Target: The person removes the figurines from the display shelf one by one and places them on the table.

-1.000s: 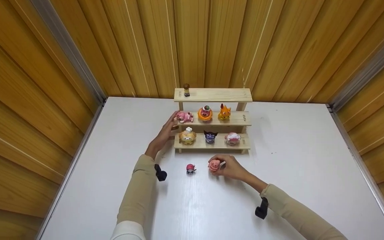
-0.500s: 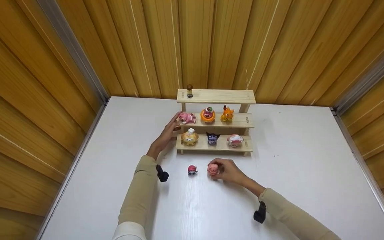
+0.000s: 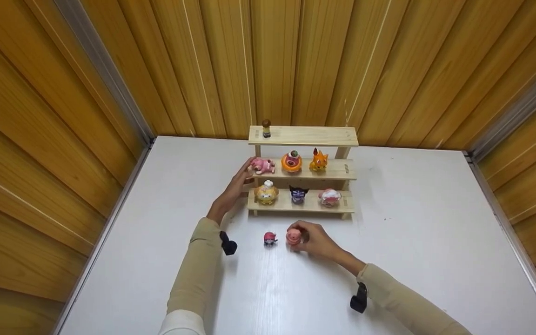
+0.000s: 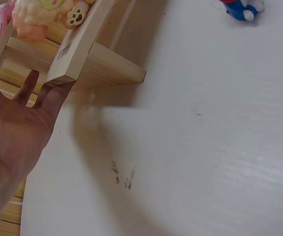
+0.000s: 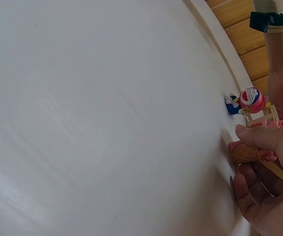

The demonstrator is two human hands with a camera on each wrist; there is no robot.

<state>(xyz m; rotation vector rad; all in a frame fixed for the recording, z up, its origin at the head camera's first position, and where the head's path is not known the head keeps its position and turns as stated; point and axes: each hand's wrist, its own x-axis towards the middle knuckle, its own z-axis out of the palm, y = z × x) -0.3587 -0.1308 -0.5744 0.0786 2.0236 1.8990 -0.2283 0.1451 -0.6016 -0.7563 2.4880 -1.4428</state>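
In the head view my right hand (image 3: 317,239) grips a pink pig-like figurine (image 3: 293,237) low over the white table. The right wrist view shows a waffle-patterned part (image 5: 244,153) of it between thumb and fingers. Just left of it stands a small figurine with a red-pink hood (image 3: 270,238), its blue and white body (image 5: 233,104) visible from the right wrist. My left hand (image 4: 16,128) rests at the left end of a three-step wooden shelf (image 3: 307,135), fingers extended against the board ends, fingertips partly hidden. Beside those fingers lies a pink bear figurine (image 3: 263,165).
On the middle step also sit an orange ring-shaped figurine (image 3: 291,162) and an orange fox-like one (image 3: 318,161). The bottom step holds a chef-hatted (image 3: 266,193), a dark-eared (image 3: 298,195) and a pink-white figurine (image 3: 330,197). A brown-haired figurine (image 3: 266,129) stands on top.
My right hand has moved left with the pink figurine, closer to the red-hooded one, and the figurine has turned slightly. The left hand stays at the shelf's end. The head view has shifted a little.
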